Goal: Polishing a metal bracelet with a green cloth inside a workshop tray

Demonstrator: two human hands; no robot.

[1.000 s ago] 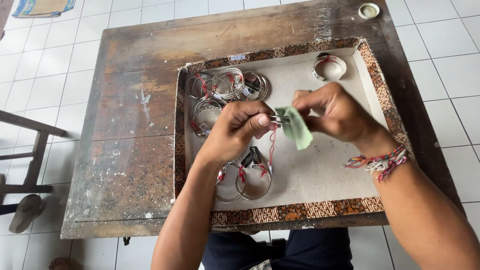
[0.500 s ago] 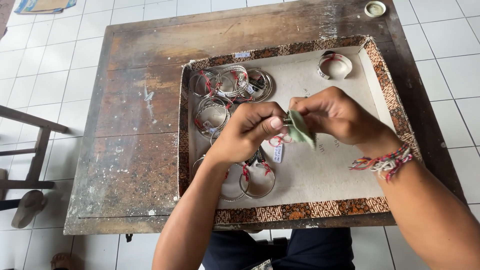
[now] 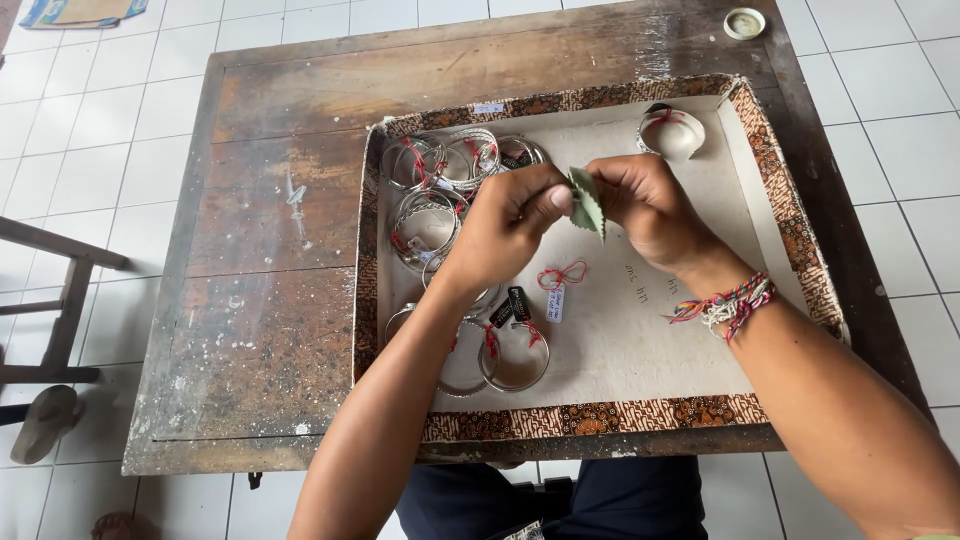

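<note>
— What are the hands doing?

— Both meet over the middle of the shallow cardboard tray with the brown patterned border. The left hand and the right hand are each pinched shut on a small pale green cloth with a zigzag edge, thumb and fingers pressed on it from either side. Whether anything is wrapped inside the cloth I cannot tell.

— And what is in the tray?

— A cluster of thin silver metal bangles with red thread ties sits at the far left corner. More silver bangles, carrying small black tags, lie near the front edge, partly under the left forearm. A loose loop of red thread with a small white paper tag lies on the bare floor of the tray, just below the hands. One broad silver cuff stands alone near the far right corner (well apart from the rest).

— What carries the tray?

— A worn, stained wooden counter; the tray takes up its right half. A small round white lid sits at the far right corner of the counter. The right wrist wears woven multicoloured thread bracelets.
</note>
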